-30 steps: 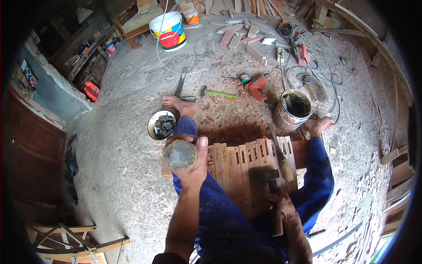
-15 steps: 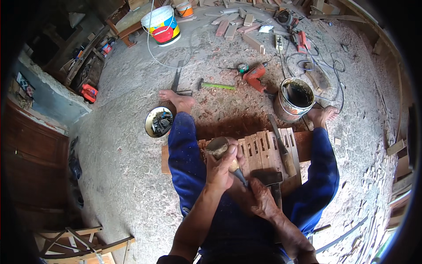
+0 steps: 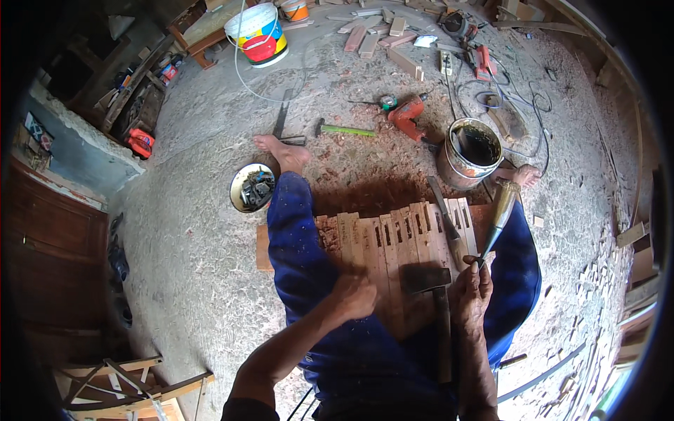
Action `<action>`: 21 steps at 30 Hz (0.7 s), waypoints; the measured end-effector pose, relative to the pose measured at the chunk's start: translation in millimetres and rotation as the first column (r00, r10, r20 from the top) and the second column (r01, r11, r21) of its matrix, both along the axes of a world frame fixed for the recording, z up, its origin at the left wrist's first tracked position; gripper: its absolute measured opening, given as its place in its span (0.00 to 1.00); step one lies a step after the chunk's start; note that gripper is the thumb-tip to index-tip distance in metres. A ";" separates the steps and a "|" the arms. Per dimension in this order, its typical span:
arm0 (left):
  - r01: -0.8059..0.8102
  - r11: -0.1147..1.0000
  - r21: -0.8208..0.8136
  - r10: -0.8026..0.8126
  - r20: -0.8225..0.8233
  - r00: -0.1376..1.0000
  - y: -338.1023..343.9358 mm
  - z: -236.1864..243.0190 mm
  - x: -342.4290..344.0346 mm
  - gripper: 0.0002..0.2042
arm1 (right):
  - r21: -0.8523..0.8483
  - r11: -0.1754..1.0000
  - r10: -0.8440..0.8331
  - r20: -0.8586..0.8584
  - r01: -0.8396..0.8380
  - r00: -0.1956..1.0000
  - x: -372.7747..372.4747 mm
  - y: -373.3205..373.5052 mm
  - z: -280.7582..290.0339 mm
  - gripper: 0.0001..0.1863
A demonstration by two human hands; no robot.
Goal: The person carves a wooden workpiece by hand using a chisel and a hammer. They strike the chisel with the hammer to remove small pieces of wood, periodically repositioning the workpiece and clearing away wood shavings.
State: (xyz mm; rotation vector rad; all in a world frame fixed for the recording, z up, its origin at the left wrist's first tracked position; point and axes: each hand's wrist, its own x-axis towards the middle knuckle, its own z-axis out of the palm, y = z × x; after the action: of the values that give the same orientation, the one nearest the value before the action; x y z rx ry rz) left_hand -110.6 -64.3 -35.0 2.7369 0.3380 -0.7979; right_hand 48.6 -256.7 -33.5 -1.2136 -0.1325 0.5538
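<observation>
My right hand [image 3: 474,298] is closed around the blade end of a chisel [image 3: 500,214], whose worn wooden handle points up and away, over my right thigh. My left hand [image 3: 353,295] is curled and blurred above the near left part of a row of wooden slats [image 3: 397,245]; its fingers are smeared, and nothing shows in it. Dark slots are cut in several of the slats. A hammer with a black head [image 3: 425,278] lies across them, its handle toward me beside my right wrist. A second chisel [image 3: 453,235] rests on the slats at the right.
Beyond the slats are a bowl of metal parts [image 3: 253,188], a green-handled hammer [image 3: 347,130], a red drill [image 3: 407,119] and a dirty bucket [image 3: 467,172]. Cables [image 3: 509,105] coil at the far right. Wood offcuts [image 3: 379,38] and a colourful pail [image 3: 260,38] stand farther back.
The chisel has left my left hand and is now in my right, swung right with its handle up. My left hand has come down toward the slats, uncovering more of them.
</observation>
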 end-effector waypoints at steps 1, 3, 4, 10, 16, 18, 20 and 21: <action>0.004 0.995 -0.102 -0.020 -0.156 0.988 -4.2 16.0 -3.5 0.18 | 0.011 1.000 0.001 0.001 -0.001 1.000 0.7 -1.9 -1.9 0.14; -0.153 0.983 -0.104 0.152 -0.020 0.988 -6.9 7.4 -15.1 0.16 | 0.011 1.000 0.001 0.017 -0.001 1.000 3.7 -1.8 -3.6 0.14; -0.228 0.967 -0.116 0.235 0.050 0.971 -6.3 0.3 -19.3 0.16 | 0.012 1.000 0.004 0.016 -0.004 1.000 1.0 -1.4 -2.9 0.13; -0.288 0.951 0.111 0.145 0.664 0.733 49.7 -53.6 2.3 0.22 | -0.060 0.996 0.073 0.054 -0.070 0.996 -11.5 -2.5 -2.6 0.13; 0.095 0.995 0.020 -0.097 0.264 0.960 19.4 -67.3 -6.3 0.28 | -0.065 0.986 0.156 0.091 -0.150 0.984 -22.0 7.4 7.0 0.12; 0.021 0.926 -0.378 -0.121 -0.244 0.962 1.4 13.4 0.4 0.28 | -0.089 0.981 0.180 0.129 -0.170 0.975 -25.2 8.8 10.3 0.12; -0.212 0.796 -0.566 0.251 -0.009 0.968 -6.7 14.7 -22.3 0.27 | -0.299 0.937 0.268 0.279 -0.182 0.922 -24.1 4.1 -4.8 0.10; -0.284 0.686 -0.670 0.441 0.072 0.895 -9.7 13.3 -31.9 0.26 | -0.394 0.890 0.365 0.310 -0.230 0.878 -30.7 5.8 7.6 0.09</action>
State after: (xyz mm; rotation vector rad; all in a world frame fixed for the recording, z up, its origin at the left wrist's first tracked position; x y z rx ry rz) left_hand -142.5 -74.1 -21.7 1.9759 0.4430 -0.3746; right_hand 17.9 -251.0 -25.9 -1.6549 -0.5837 0.6268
